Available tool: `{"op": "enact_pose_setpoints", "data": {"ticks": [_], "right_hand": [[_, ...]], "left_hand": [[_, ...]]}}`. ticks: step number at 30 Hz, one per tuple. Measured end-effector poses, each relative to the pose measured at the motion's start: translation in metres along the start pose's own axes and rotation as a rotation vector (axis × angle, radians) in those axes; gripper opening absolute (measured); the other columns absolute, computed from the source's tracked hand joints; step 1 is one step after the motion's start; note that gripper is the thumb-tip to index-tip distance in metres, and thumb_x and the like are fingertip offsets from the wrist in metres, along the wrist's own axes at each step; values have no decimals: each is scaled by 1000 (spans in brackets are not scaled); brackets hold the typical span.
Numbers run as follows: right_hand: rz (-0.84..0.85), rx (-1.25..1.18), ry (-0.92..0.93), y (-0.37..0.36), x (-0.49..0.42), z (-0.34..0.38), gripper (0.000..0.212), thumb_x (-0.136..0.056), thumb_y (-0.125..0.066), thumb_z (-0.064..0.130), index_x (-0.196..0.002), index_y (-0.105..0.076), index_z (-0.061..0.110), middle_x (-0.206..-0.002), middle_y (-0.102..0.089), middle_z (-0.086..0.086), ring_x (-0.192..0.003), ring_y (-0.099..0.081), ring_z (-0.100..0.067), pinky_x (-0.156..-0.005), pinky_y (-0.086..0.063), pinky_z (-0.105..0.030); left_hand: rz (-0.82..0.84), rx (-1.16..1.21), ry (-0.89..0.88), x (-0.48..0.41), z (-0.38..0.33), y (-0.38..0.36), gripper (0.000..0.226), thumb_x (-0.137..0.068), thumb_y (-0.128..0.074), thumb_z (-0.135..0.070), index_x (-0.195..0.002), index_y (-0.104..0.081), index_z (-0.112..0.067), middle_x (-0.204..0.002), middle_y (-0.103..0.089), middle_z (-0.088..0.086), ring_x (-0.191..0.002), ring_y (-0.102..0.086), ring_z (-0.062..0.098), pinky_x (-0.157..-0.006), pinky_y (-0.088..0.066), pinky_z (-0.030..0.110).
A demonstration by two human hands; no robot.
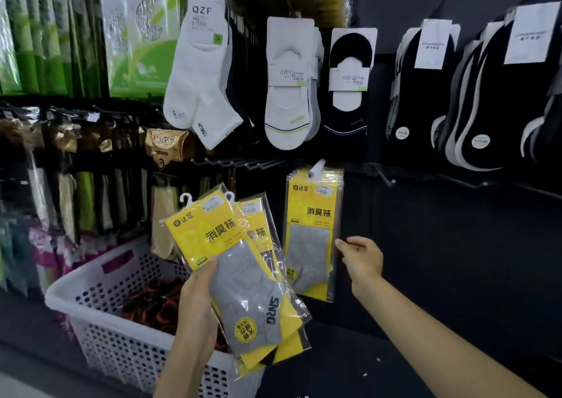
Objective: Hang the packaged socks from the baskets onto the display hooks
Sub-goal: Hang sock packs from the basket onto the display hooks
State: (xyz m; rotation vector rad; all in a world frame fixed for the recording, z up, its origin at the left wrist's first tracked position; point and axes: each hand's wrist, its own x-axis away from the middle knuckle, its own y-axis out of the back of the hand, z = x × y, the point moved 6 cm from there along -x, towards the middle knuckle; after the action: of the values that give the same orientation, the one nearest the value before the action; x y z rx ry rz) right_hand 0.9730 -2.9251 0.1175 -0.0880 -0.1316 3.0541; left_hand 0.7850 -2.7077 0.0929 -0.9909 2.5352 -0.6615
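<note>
Basket (100,279) of white plastic sat below and left of your left hand (194,309), probably kept close so stock was within reach. Hanging packs (313,233) of yellow-labelled grey socks were just left of your right hand (362,260), which was loosely curled beside their edge, gripping nothing. Your left hand clamped a fanned bundle of packs (246,282), hangers up, likely ready to feed toward the hook (316,168) above.

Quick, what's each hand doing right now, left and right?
Left hand: holding a stack of yellow sock packs.
Right hand: fingers loosely curled at the edge of the hanging pack; grip cannot be told.
</note>
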Motion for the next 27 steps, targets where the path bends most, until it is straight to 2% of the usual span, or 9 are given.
{"op": "enact_pose_setpoints", "data": {"ticks": [5,8,11,14,17,21,23,25,27], "right_hand": [[319,19,76,-1,47,4,10,-89,-65,25,-95,-67,18,-95,-70,-2,-89,-66,-11,-76,-54,-21],[458,49,132,-5,76,9,14,-86,-66,29,-96,-70,20,-93,-73,2,-88,-68,-8,-72,-53,-16],[436,41,169,0,89,11,20,-82,-72,25,-100,-68,17,-97,-71,0,-90,-66,-12,-67,-51,-15],[446,26,175,2,94,10,21,-81,-73,23,-99,-67,13,-96,-69,-4,-87,-65,-13,-74,-55,-21],[462,-4,147,3,91,7,19,-85,-69,22,-94,-66,6,-96,-71,-12,-89,-67,-22,-79,-55,-32],[454,-39,114,4,82,1,21,-88,-65,23,-90,-62,2,-87,-74,-11,-78,-69,-20,-72,-56,-33],[385,-77,103,9,74,2,22,-89,-65,22,-89,-60,1,-83,-73,-13,-75,-65,-22,-72,-54,-38],[310,-110,136,16,63,9,22,-89,-64,22,-86,-59,2,-77,-71,-13,-74,-61,-24,-71,-51,-38],[251,-131,204,22,54,23,20,-90,-63,22,-84,-59,3,-75,-69,-17,-74,-59,-24,-71,-49,-35]], "left_hand": [[72,-106,25,7,15,-18,19,-93,-57,-26,-92,-72,-14,-93,-75,6,-82,-73,19,-60,-55,27],[146,-221,-7,16,24,-33,16,-90,-62,-23,-102,-69,-15,-98,-75,4,-89,-72,20,-67,-56,28],[170,-264,-40,22,26,-41,28,-80,-71,-21,-107,-65,-16,-100,-75,2,-92,-71,17,-78,-55,32],[167,-307,-55,26,26,-43,43,-64,-78,-30,-104,-64,-21,-94,-75,-7,-85,-71,8,-64,-55,18],[168,-316,-59,26,26,-43,47,-60,-80,-31,-102,-65,-20,-92,-75,-7,-82,-72,8,-59,-54,16],[168,-289,-53,25,19,-41,34,-68,-74,-36,-100,-69,-22,-94,-75,-5,-84,-72,12,-62,-56,21],[129,-242,-27,21,17,-34,21,-80,-65,-38,-98,-69,-27,-94,-74,-13,-90,-69,8,-77,-53,25],[67,-232,-39,15,12,-24,17,-87,-61,-37,-101,-66,-30,-97,-72,-20,-97,-63,-2,-89,-46,25],[33,-224,-74,12,4,-17,6,-90,-59,-33,-95,-62,-37,-85,-69,-32,-84,-60,-19,-78,-43,14]]}}
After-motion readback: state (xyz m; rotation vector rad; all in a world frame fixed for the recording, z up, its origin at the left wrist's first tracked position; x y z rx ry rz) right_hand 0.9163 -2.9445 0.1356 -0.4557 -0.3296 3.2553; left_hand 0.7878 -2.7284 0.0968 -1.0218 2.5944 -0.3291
